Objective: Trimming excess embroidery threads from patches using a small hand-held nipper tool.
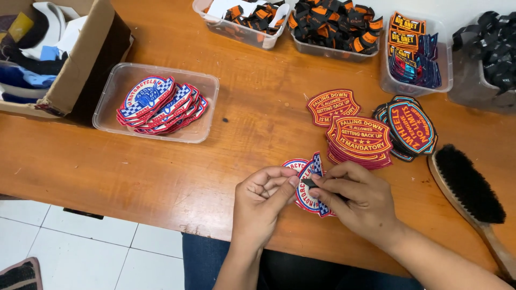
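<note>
Near the table's front edge my left hand and my right hand meet, fingertips pinching a small dark tag between them. Under the fingers lie two round red, white and blue embroidered patches with checkered parts. Just beyond them sits a stack of dark red shield-shaped patches with yellow lettering, and to its right a stack of dark oval patches edged in blue and orange.
A clear tray at the left holds several more round patches. A cardboard box of cloth sits far left. Clear tubs of small black and orange tags line the back. A wooden brush lies at the right.
</note>
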